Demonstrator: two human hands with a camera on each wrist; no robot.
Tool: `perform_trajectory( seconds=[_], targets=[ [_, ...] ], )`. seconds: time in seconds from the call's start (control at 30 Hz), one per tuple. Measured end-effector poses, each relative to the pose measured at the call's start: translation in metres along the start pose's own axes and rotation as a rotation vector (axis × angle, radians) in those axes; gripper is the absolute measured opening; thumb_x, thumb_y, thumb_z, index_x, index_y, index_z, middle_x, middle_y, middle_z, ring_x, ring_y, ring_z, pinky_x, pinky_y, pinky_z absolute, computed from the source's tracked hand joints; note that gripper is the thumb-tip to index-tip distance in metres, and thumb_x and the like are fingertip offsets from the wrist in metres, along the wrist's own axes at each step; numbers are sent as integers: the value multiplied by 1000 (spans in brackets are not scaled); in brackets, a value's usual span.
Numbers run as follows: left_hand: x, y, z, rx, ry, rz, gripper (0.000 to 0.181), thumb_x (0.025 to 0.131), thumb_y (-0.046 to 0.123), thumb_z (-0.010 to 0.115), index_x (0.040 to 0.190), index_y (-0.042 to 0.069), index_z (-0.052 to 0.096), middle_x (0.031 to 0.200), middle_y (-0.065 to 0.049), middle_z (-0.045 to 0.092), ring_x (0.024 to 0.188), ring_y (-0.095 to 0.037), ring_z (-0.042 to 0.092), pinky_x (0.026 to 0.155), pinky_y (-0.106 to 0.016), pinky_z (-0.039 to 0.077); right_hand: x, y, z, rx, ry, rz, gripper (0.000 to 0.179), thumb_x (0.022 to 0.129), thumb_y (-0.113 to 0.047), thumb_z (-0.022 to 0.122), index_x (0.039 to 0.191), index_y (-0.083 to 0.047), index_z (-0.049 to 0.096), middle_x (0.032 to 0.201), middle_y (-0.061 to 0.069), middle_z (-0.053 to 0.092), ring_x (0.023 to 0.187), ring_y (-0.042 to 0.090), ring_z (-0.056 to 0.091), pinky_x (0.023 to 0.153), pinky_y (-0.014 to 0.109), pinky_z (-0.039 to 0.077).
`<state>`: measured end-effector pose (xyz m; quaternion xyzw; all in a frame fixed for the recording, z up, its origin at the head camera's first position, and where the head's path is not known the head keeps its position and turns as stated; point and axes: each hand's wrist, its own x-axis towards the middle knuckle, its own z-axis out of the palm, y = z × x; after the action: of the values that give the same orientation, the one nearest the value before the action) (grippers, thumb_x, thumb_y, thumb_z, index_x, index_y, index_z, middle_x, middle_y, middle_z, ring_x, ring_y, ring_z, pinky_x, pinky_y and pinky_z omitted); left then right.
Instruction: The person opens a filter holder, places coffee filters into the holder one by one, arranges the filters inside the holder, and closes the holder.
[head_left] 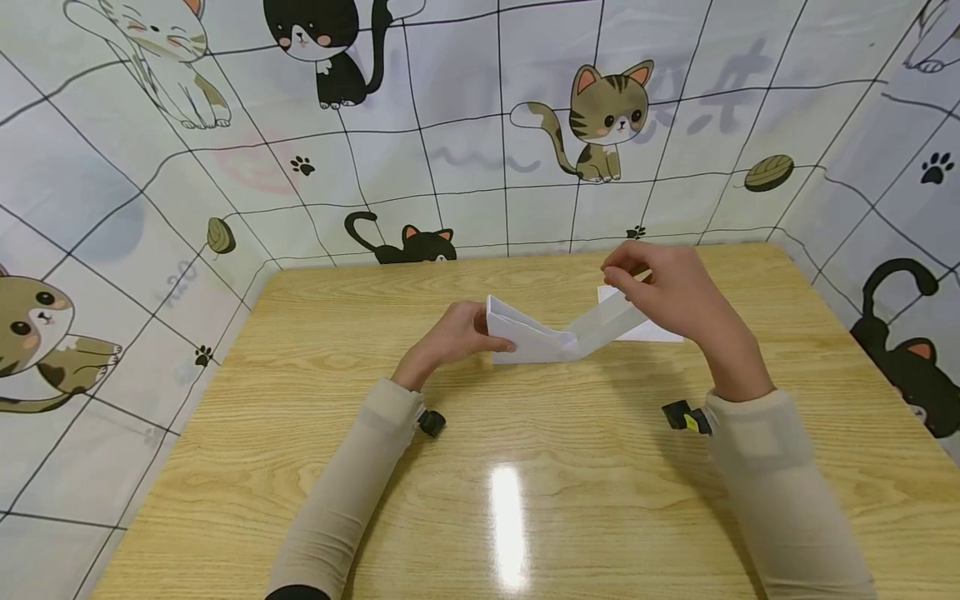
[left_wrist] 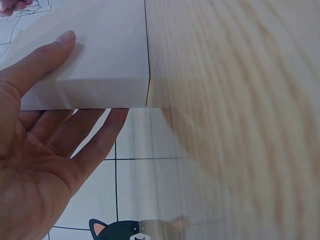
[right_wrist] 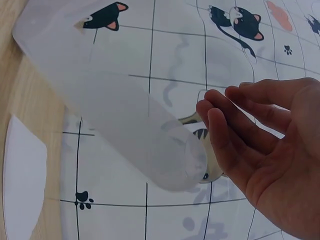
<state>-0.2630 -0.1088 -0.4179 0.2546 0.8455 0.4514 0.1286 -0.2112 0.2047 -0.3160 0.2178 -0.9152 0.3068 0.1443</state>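
Observation:
My left hand (head_left: 456,332) grips the left end of a white box-like packet (head_left: 525,340) on the table. In the left wrist view the thumb lies on the flat side of the packet (left_wrist: 107,47) and the fingers are on the opposite side. A translucent film strip (head_left: 597,327) rises from the packet's right end. My right hand (head_left: 671,287) hovers at the strip's upper end, its fingers loosely bent. In the right wrist view the strip's rounded end (right_wrist: 172,165) hangs right beside the fingertips, with nothing visibly pinched between them.
A white sheet (head_left: 656,332) lies flat on the wooden table (head_left: 585,475), behind the strip and below the right hand. Walls with cat drawings (head_left: 465,150) stand along the table's back and sides.

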Motion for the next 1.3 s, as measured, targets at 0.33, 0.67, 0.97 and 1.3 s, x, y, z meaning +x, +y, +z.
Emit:
perform_trajectory(
  seconds=[0.33,0.67,0.97,1.3],
  targets=[
    [0,0,0,-16,-2,-3,37,86,19,86,119,11,73,117,-7,78,101,-19,76,85,-34,61,-1,18,-15,44,58,100,20,103,-21,64,109,-6,75,102,19,77,84,16,72,61,10,48],
    [0,-2,0,-14,-1,14,37,86,18,86,120,10,73,117,-8,78,100,-18,76,84,-34,61,-4,45,-20,55,70,187,29,106,-26,56,112,-3,73,105,22,76,73,-19,54,61,10,49],
    [0,-1,0,-23,-7,4,37,86,19,86,120,11,73,117,-7,78,102,-19,76,85,-35,62,-6,63,-22,48,43,262,35,107,-31,54,115,-2,71,106,24,75,67,-13,58,61,15,50],
    [1,0,-1,-9,-3,3,36,86,19,87,119,10,74,115,-7,78,98,-18,76,84,-33,61,-6,83,-13,24,-5,305,32,107,-28,54,114,0,70,103,22,74,74,16,66,60,20,51]
  ],
)
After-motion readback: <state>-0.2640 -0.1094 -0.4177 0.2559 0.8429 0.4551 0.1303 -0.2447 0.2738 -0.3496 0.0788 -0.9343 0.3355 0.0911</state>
